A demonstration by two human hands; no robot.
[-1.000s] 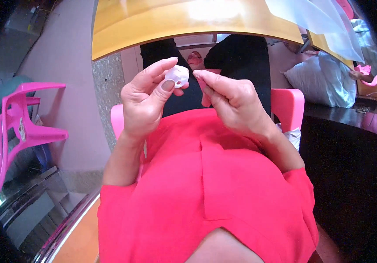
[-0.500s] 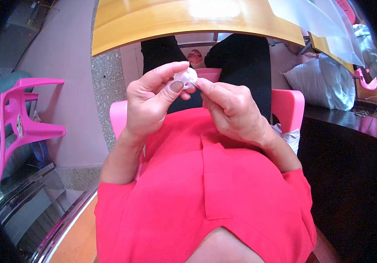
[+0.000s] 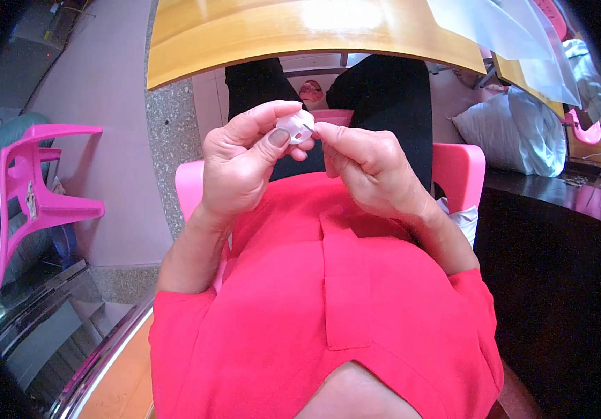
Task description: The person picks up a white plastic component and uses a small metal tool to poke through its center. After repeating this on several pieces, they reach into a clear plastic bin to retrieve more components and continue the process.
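Note:
My left hand [image 3: 243, 155] pinches a small white plastic piece [image 3: 294, 126], rounded with slots or holes in its face, between thumb and fingers. Its exact kind I cannot make out. At the piece's right edge, my right hand [image 3: 370, 164] is closed, with thumb and forefinger pressed together. A thin dark sliver shows on the piece beside those fingertips. Whatever the right fingers grip, if anything, is too small to name. Both hands are held above my lap, just short of the table.
A yellow wooden table [image 3: 258, 43] lies ahead, with translucent plastic sheeting [image 3: 499, 28] over its right side. Pink plastic chair arms [image 3: 459, 174] flank me. A pink chair [image 3: 42, 188] stands at the left, and a white sack [image 3: 513, 129] rests on the right.
The white piece has turned slightly in my left fingers, so its slotted face shows more. My right hand has shifted a little, its fingertips still at the piece's edge.

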